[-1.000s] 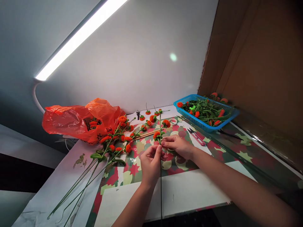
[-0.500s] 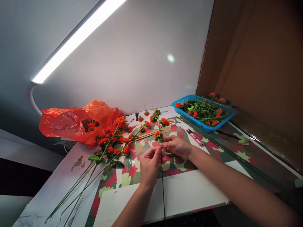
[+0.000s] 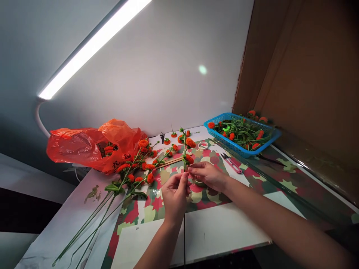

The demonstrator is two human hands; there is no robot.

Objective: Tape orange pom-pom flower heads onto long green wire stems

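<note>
In the head view, a long flower stalk is held upright over the table, with two orange flowers borne on its right side near the top. Its lower part is let hang below the hands as a thin dark line.

The stalk is clamped between the thumb and fingers of the left hand. The thumb and fingertips of the right hand are brought close together at the stalk, just below the lower flower; whether that grip is closed on it cannot be told.

The stalk has been shifted a little to the left and apparently turned: the lower flower, seen on the left side half a second ago, is now shown on the right. By this, the stalk is judged to be rotated by the fingertips, with the work centred just under that flower.

More of the white tape roll is thereby uncovered. The pink snips, the blue basket and the orange bag are left untouched.
</note>
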